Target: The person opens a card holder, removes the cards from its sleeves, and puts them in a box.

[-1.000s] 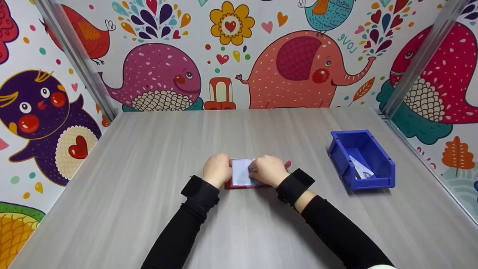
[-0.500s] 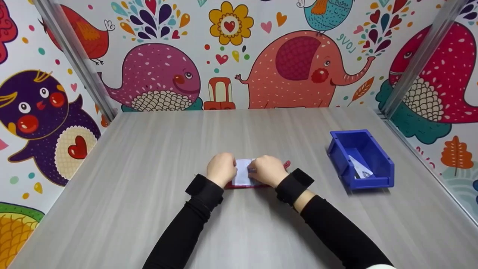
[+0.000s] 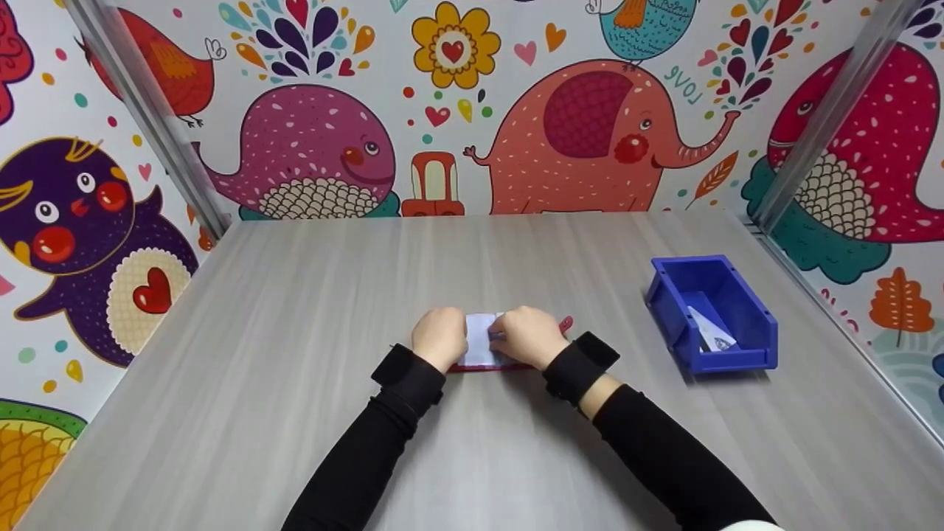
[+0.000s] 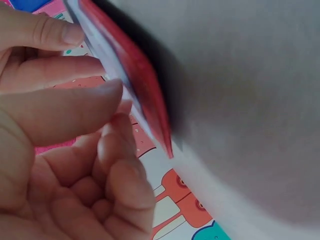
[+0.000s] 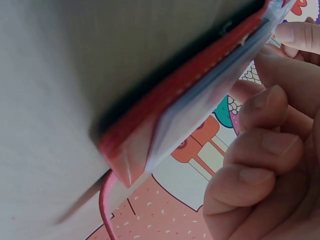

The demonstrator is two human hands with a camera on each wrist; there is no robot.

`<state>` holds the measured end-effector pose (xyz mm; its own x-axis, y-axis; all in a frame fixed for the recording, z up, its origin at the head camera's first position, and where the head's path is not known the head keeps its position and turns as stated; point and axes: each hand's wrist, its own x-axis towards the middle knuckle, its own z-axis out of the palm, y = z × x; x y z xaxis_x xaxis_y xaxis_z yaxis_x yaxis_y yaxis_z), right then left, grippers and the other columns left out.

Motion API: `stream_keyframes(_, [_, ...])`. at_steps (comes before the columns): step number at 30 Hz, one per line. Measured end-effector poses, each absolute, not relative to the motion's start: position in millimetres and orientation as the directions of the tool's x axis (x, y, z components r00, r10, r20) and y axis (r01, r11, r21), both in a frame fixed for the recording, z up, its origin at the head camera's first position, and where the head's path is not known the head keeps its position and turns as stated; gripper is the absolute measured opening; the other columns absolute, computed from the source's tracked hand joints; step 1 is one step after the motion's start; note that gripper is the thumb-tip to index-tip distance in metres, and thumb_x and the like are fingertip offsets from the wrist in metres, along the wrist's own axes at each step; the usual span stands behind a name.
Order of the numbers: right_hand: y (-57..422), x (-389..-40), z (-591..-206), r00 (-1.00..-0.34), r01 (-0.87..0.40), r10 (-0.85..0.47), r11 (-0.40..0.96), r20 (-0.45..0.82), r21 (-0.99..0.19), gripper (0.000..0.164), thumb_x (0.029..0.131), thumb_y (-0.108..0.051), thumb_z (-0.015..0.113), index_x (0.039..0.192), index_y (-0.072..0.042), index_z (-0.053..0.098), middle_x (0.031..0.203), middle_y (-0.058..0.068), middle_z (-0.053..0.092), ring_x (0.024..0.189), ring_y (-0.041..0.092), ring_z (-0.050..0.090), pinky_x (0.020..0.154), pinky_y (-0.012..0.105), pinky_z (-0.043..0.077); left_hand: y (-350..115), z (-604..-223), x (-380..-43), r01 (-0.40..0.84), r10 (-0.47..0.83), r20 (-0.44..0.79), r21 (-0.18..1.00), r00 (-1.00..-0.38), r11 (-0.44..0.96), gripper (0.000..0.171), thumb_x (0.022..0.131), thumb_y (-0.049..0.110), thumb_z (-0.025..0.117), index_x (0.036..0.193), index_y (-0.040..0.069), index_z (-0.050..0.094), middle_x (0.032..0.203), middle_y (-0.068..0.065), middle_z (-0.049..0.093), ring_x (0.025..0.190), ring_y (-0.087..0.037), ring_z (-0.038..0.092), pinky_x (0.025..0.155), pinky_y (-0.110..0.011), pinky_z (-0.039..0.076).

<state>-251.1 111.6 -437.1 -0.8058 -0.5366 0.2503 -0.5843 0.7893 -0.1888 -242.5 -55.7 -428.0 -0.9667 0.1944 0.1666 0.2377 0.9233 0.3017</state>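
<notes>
In the head view, a red card holder (image 3: 479, 343) lies open on the pale wood-grain table (image 3: 354, 287), just below the centre of the frame, its pale inner pages facing up. The left hand (image 3: 440, 337) is at its left end and the right hand (image 3: 529, 335) covers much of its right half; from above, the backs of both hands hide most of the fingers. Only this view shows the blue plastic bin (image 3: 735, 361) whole, at right of centre, with a white printed piece (image 3: 709, 330) inside. Behind the table stands a cartoon-printed wall (image 3: 457, 140).

The left wrist view shows what the head view hides: the left thumb and bent forefinger nearly meet, pinching the sleeve edge of the card holder, while the remaining fingers curl into the palm at lower left. The right thumb and a finger reach the same edge at upper left.

The right wrist view adds the cover's pale stitching, the layered clear plastic sleeves (image 5: 195, 115) and a thin red strap (image 5: 104, 205) hanging at lower left. At right, the right hand is mostly closed, three fingers curled, its thumb holding at the sleeves' edge; its exact contact there is partly hidden.
</notes>
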Motion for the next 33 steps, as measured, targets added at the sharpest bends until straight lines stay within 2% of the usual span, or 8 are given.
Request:
stream_keyframes(8, [111.3,-251.1,-435.8,-0.808,-0.581,-0.535,0.791,0.245,-0.191,0.009,0.079,-0.017,0.083,0.084,-0.012,0.077,0.078,0.002,0.071,0.066,0.020,0.062,0.059,0.044,0.052,-52.3,-428.5,-241.2,0.234,0.186,0.186,0.279,-0.965,0.931,0.007,0.076,-0.002,0.069,0.072,0.004,0.066,0.079,-0.013,0.070,0.078,-0.033,0.068,0.065,-0.044,0.054])
stream_keyframes(16, [113.5,-253.3,-436.6,-0.811,-0.580,-0.534,0.787,0.240,-0.209,0.008,0.077,-0.016,0.083,0.080,-0.014,0.076,0.071,-0.001,0.067,0.064,0.018,0.059,0.055,0.042,0.050,-51.6,-427.5,-238.9,0.222,0.181,0.168,0.279,-0.969,0.934,0.006,0.077,-0.003,0.068,0.079,0.002,0.070,0.085,-0.015,0.070,0.081,-0.034,0.068,0.067,-0.045,0.055])
stream_keyframes(20, [120.6,-255.4,-432.6,-0.826,-0.561,-0.515,0.791,0.230,-0.244,0.007,0.080,-0.016,0.081,0.085,-0.012,0.079,0.078,0.000,0.072,0.066,0.019,0.062,0.059,0.041,0.051,-50.0,-427.6,-238.8,0.225,0.181,0.173,0.281,-0.968,0.933,0.007,0.078,-0.003,0.066,0.081,0.002,0.071,0.085,-0.015,0.070,0.081,-0.034,0.068,0.067,-0.045,0.055])
stream_keyframes(26, [140.4,-261.9,-424.6,-0.864,-0.502,-0.454,0.817,0.218,-0.285,0.013,0.084,-0.014,0.076,0.094,-0.008,0.080,0.091,0.004,0.075,0.080,0.022,0.069,0.072,0.041,0.054,-49.8,-427.9,-239.6,0.217,0.176,0.165,0.278,-0.971,0.936,0.009,0.079,-0.004,0.066,0.082,0.002,0.071,0.086,-0.015,0.071,0.082,-0.034,0.068,0.067,-0.045,0.055])
stream_keyframes(33, [163.1,-269.6,-422.6,-0.898,-0.437,-0.389,0.844,0.206,-0.312,0.012,0.085,-0.012,0.075,0.094,-0.006,0.079,0.088,0.006,0.074,0.077,0.022,0.066,0.071,0.042,0.053,-50.6,-428.3,-239.6,0.212,0.171,0.163,0.283,-0.972,0.935,0.008,0.078,-0.004,0.066,0.081,0.002,0.070,0.085,-0.014,0.070,0.081,-0.033,0.068,0.066,-0.045,0.055])
